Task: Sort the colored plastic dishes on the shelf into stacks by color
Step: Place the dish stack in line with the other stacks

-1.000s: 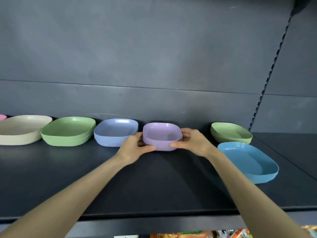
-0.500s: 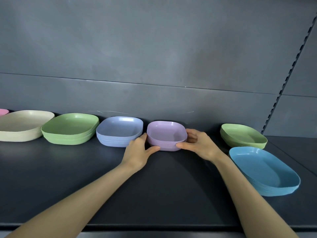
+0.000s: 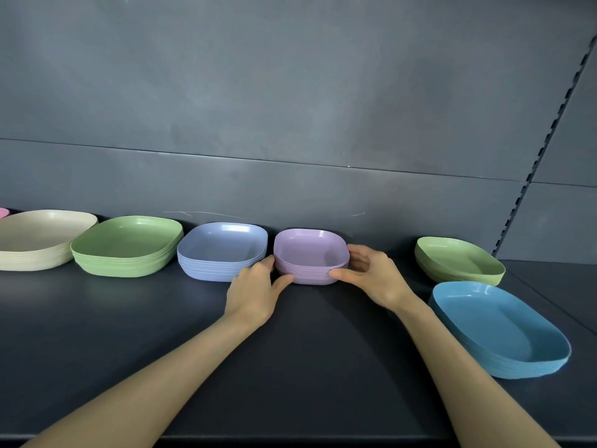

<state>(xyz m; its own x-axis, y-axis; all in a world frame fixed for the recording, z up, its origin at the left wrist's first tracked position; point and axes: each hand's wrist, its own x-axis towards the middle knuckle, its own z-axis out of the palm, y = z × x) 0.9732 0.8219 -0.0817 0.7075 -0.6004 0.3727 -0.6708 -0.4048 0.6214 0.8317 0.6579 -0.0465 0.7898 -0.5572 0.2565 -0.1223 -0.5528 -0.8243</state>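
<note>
You are facing the dark shelf (image 3: pixel 97 334), which is carrying every stack, and the lilac stack (image 3: pixel 311 256) near its back edge is serving as your landmark here. Farthest to the left of the lilac stack, the cream stack (image 3: pixel 38 240) is sitting partly cut off by the frame edge, with a sliver of pink dish (image 3: pixel 3 212) showing beyond it. Forward and to the right of the lilac stack, the bright blue stack (image 3: pixel 499 328) is lying closest to you. Between the cream stack and the lilac stack, the green stack (image 3: pixel 127 245) is resting, and the periwinkle stack (image 3: pixel 223 250) is sitting just beside the lilac one (their rims are nearly touching). To the right of the lilac stack, well apart from it, the lime stack (image 3: pixel 458 260) is sitting tilted. Your left hand (image 3: pixel 255 286) is pressing against the lilac stack's left side, thumb at its base, while your right hand (image 3: pixel 371 274) is cupping its right side, fingers curled over the rim.
</note>
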